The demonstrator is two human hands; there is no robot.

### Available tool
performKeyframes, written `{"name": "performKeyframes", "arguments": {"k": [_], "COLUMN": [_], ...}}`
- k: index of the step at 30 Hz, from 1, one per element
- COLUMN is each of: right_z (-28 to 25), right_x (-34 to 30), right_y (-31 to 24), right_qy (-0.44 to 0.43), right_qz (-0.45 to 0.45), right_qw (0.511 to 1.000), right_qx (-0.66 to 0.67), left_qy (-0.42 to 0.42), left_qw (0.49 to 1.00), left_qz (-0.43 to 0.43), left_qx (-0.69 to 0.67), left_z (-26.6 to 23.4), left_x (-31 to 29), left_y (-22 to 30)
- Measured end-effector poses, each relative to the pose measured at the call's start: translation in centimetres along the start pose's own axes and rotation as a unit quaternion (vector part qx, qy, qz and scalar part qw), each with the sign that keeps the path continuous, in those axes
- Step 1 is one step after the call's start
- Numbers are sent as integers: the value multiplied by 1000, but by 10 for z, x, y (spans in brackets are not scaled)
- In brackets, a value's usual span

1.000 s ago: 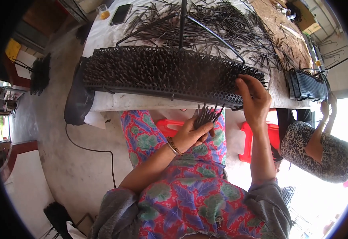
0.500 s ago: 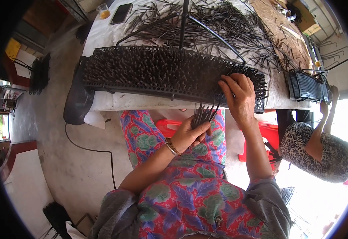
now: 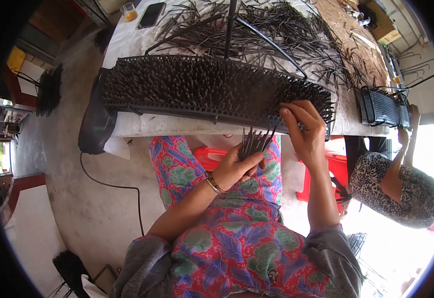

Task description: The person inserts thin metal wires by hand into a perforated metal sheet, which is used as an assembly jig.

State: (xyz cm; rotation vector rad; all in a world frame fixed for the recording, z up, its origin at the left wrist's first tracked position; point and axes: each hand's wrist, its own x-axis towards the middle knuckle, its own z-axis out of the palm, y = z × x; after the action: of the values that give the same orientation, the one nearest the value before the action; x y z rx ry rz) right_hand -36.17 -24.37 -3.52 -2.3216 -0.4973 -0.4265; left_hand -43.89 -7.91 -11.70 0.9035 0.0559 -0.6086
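My left hand (image 3: pixel 233 170) is closed around a bundle of thin dark sticks (image 3: pixel 256 143), their ends fanning upward just in front of the table edge. A long black perforated rack (image 3: pixel 177 113) lies along that edge, its holes densely filled with upright dark pieces (image 3: pixel 177 84). At the rack's right part, my right hand (image 3: pixel 307 131) has thumb and fingers brought together by the front rim. Whatever its fingertips pinch, if anything, is too small to make out.
Loose dark sticks (image 3: pixel 286 30) are heaped behind the rack, beneath a black metal frame (image 3: pixel 229 30). A phone (image 3: pixel 152 15) and a glass (image 3: pixel 129 12) stand far left. At right, another person (image 3: pixel 401 186) handles a similar rack (image 3: pixel 383 108). A red stool (image 3: pixel 337 164) is below.
My right hand has shifted slightly right and toward me along the rack's front. The left hand keeps its bundle in nearly the same place.
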Motion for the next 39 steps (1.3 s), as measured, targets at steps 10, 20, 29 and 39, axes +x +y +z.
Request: {"name": "performKeyframes", "arguments": {"k": [10,20,29,39], "right_z": [-11,-28,-22,3], "right_x": [-32,9,13,1], "right_y": [19,28,24,32], "right_qy": [-154,10,-14,-1], "right_qz": [218,172,137,-33], "right_qw": [908,960,983,999], "right_qx": [323,220,123,-4], "left_qy": [-64,-52,-19,-31], "left_qw": [998,998,999,998], "left_qz": [-1,-27,-44,-47], "left_qx": [20,28,8,7], "left_z": [15,12,14,12], "left_x": [1,6,4,6], "left_y": [9,1,2,0]}}
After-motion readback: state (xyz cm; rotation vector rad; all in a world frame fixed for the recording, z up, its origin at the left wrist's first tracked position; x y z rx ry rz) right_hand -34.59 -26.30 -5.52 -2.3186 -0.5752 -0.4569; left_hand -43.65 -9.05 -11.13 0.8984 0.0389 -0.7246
